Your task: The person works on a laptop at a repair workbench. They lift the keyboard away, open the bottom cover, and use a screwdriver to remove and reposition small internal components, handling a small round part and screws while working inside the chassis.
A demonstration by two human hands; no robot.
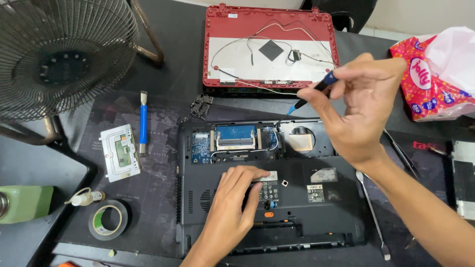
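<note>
A black laptop base (pixel 326 207) lies upside down on a dark mat, its upper cover off so a blue circuit board (pixel 235 137) shows. My left hand (pixel 232 205) rests flat on the base, fingers spread near a small silver label. My right hand (pixel 361 104) hovers above the base's upper right, pinching a thin blue-and-black screwdriver (pixel 314 93) whose tip points down toward the exposed board area. Behind the base sits a red laptop lid (pixel 269 24) with a white inner panel and loose thin cables.
A metal fan cage (pixel 64 54) stands at the left. On the mat lie a touchpad board (pixel 119 152), a blue-handled tool (pixel 143 123), a tape roll (pixel 109 221), a small hinge bracket (pixel 202 106) and metal tweezers (pixel 373 217). A pink tissue packet (pixel 435 74) sits at right.
</note>
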